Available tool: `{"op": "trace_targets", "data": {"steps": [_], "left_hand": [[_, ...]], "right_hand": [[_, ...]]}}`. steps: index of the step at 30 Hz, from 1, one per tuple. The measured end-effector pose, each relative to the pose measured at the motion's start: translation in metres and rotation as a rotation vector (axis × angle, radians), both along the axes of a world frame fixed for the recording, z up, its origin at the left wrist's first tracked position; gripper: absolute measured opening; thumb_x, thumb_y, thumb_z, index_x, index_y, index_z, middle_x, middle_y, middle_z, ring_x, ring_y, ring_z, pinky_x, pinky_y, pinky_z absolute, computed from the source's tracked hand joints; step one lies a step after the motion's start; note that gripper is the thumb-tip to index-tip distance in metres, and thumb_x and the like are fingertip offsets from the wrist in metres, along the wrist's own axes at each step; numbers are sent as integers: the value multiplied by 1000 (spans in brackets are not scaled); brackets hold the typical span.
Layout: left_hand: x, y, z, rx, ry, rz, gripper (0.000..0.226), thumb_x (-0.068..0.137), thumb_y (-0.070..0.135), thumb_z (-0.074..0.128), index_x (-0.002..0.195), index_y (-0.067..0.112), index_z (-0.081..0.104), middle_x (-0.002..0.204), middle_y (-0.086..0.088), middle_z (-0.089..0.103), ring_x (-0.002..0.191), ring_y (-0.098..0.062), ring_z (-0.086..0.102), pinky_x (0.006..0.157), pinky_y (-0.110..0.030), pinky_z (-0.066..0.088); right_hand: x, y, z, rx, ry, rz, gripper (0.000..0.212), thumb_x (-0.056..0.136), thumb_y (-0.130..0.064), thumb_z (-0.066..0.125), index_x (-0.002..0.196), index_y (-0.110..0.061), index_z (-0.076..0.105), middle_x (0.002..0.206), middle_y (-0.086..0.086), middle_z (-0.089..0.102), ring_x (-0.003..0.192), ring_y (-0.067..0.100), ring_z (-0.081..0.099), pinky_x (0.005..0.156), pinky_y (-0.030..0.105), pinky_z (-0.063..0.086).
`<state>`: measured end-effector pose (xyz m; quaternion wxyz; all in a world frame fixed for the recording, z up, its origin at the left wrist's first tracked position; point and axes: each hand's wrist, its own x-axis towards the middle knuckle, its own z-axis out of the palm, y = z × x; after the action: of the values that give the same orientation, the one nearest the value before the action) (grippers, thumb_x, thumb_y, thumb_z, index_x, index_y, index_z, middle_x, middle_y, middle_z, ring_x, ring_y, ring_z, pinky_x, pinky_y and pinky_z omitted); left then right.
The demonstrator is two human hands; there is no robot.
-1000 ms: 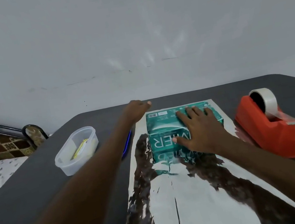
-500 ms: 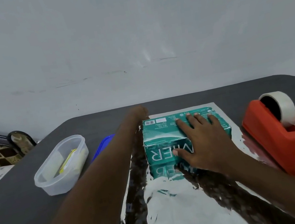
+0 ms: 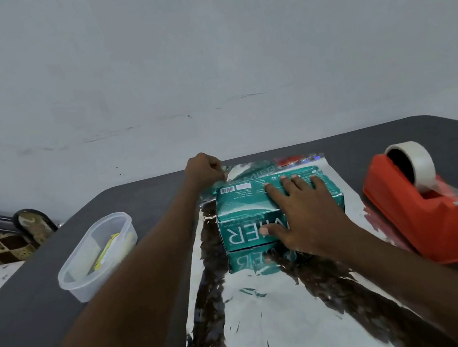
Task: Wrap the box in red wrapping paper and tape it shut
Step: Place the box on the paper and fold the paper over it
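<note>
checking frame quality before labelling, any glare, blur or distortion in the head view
Head view: the silver side of the wrapping paper mirrors both arms and the teal box; the red tape dispenser smears at its right edge; the wide lens bows the grey table; lighting is soft and even.

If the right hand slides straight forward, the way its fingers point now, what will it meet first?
Probably the raised far edge of the wrapping paper, which the left hand pinches and lifts just behind the box. The right hand lies flat on the box top; depth there is unclear.
</note>
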<state>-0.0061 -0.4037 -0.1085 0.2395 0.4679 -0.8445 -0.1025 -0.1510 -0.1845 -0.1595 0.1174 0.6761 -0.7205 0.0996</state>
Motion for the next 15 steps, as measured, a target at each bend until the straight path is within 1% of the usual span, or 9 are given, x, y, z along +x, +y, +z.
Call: {"op": "trace_targets", "data": {"steps": [1, 2, 3, 6, 8, 10, 12, 13, 15], "left_hand": [[3, 4, 4, 1, 21, -13, 12, 81, 9, 70, 90, 6, 77, 88, -7, 75, 74, -11, 59, 66, -16, 45], [5, 10, 7, -1, 43, -26, 10, 82, 10, 70, 89, 7, 77, 84, -4, 73, 69, -7, 56, 60, -9, 41], [9, 15, 11, -4, 63, -38, 9, 82, 12, 72, 88, 9, 77, 82, -2, 71, 66, -5, 54, 56, -6, 35], [18, 27, 18, -6, 96, -67, 8, 78, 18, 77, 85, 15, 77, 74, 1, 66, 62, -1, 50, 55, -8, 30], [23, 38, 21, -9, 74, -92, 8, 78, 19, 77, 85, 15, 77, 67, 3, 60, 58, -5, 46, 52, -8, 29], [29, 49, 24, -7, 63, -116, 8, 80, 20, 77, 84, 14, 75, 66, 3, 59, 58, -4, 48, 53, -10, 31], [36, 61, 25, 16, 89, -156, 7, 79, 18, 78, 85, 15, 77, 67, 8, 65, 59, 5, 53, 56, -7, 35], [39, 67, 25, 30, 104, -177, 8, 77, 15, 79, 85, 16, 78, 70, 9, 68, 61, 6, 56, 60, -7, 38], [44, 75, 23, 44, 120, -198, 14, 74, 9, 80, 86, 15, 79, 75, 2, 74, 66, 1, 62, 68, -14, 46]], "right_hand": [[0, 0, 1, -4, 1, 2, 90, 88, -78, 29, 158, -23, 18, 163, 15, 26, 150, 35, 22, 121, 59, 13], [0, 0, 1, -6, 5, 4, 89, 89, -78, 30, 158, -22, 18, 162, 15, 26, 150, 36, 22, 121, 59, 14], [1, 0, 2, -8, 12, 5, 89, 89, -77, 31, 158, -22, 18, 162, 16, 26, 150, 36, 22, 121, 59, 15], [1, 1, 1, -9, 18, 0, 90, 89, -78, 31, 158, -23, 17, 163, 16, 24, 151, 36, 21, 121, 58, 15], [2, 3, 2, -8, 9, -6, 90, 88, -78, 32, 158, -22, 17, 163, 16, 24, 151, 36, 20, 121, 58, 14], [4, 4, 4, -2, 11, -14, 91, 89, -78, 33, 158, -21, 16, 163, 17, 23, 151, 36, 20, 121, 58, 14], [6, 5, 5, -6, 10, -16, 94, 88, -78, 33, 158, -17, 16, 163, 17, 24, 150, 36, 22, 120, 58, 16], [6, 6, 6, -6, 8, -18, 97, 88, -78, 33, 157, -13, 16, 162, 17, 25, 150, 35, 23, 121, 58, 16], [6, 7, 5, -3, -4, -20, 101, 87, -79, 34, 156, -8, 14, 162, 16, 26, 149, 34, 24, 121, 57, 15]]}}
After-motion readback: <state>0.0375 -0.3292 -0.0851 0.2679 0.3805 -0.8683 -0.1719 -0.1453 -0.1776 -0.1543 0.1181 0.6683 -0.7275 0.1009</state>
